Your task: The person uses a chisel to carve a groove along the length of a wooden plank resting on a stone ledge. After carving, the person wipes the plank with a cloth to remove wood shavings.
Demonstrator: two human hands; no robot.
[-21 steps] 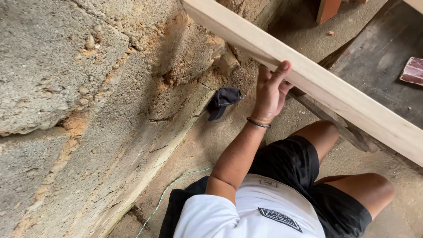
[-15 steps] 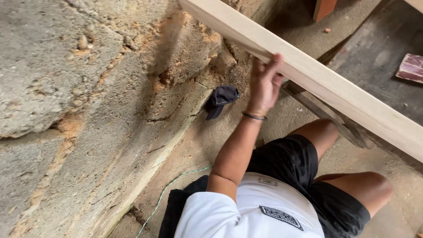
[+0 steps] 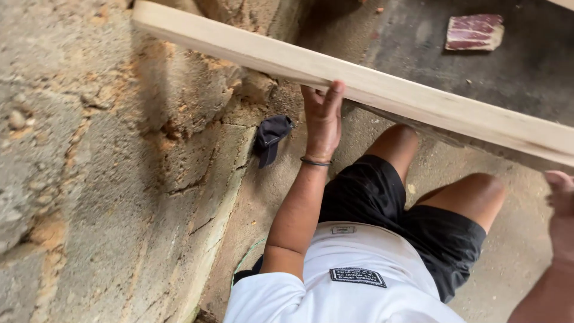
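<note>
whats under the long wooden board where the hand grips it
Under the wooden board the left hand presses up, fingers wrapped over its edge. Below lie concrete floor and a bent knee. The fingertips behind the board are hidden.

Soft, even daylight fills the scene, bright enough to show grain in the rough grey concrete wall [image 3: 89,179] without glare or blown highlights. The long pale wooden plank [image 3: 382,96] is the brightest surface and throws a diffuse dark shadow on the sandy ground just beneath it. The upper right floor sits dimmer. Focus is sharpest in the middle; the wall at the left edge looks smeared and soft, and the right hand [image 3: 562,209] at the frame border is blurred. Straight lines bend slightly toward the edges.
</note>
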